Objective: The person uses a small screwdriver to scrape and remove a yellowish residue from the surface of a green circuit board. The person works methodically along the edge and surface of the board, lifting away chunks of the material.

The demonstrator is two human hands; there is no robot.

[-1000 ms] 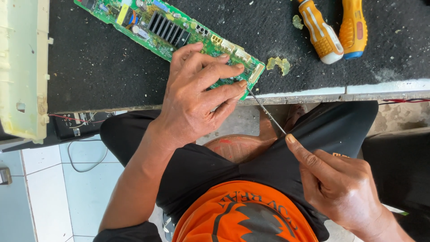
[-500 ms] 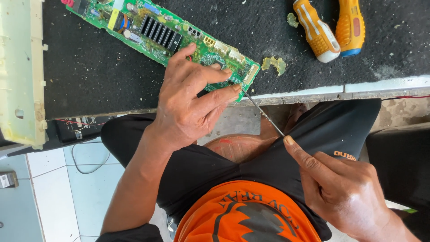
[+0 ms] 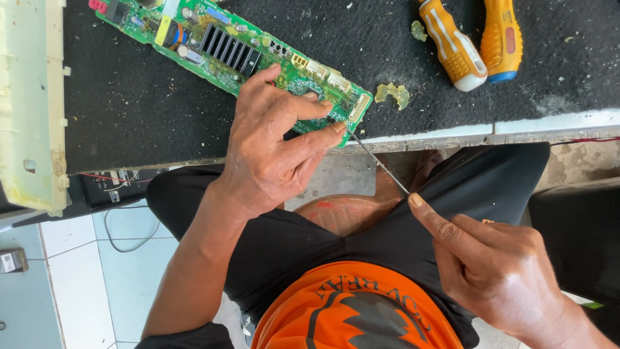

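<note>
Shirt: orange shirt (image 3: pixel 349 310) with a dark print, nearest the camera at the bottom edge.
Shorts: black shorts (image 3: pixel 361 239) over both thighs, below the counter edge.
Right hand: right hand (image 3: pixel 497 271) low on the right, over the lap; forefinger stretched along a thin metal rod (image 3: pixel 378 161), the other fingers curled. What part of the tool lies in the palm cannot be told.
Metal rod: slants up and left from the right forefinger to the near corner of the circuit board; its tip sits at the board's edge, just beside the left fingertips.
Left hand: left hand (image 3: pixel 271 142) lies over the near end of the circuit board, fingers pressed together and bent, pinching the board's corner at the counter's front edge.
Circuit board: green circuit board (image 3: pixel 219 45) lies flat on the counter, running diagonally from the upper left to the front edge; its near end is under the left hand, its far end well clear of it.
Counter: counter (image 3: pixel 142 110) with a dark, rough top, flecked with pale crumbs.
Residue: a yellowish scrap (image 3: pixel 394 95) just beside the board's corner.
Screwdrivers: two orange-handled screwdrivers (image 3: pixel 452 45) side by side at the far right, apart from both hands.
Plastic housing: cream plastic housing (image 3: pixel 32 103) along the left edge.
Floor: pale tiled floor (image 3: pixel 71 271) at lower left.
</note>
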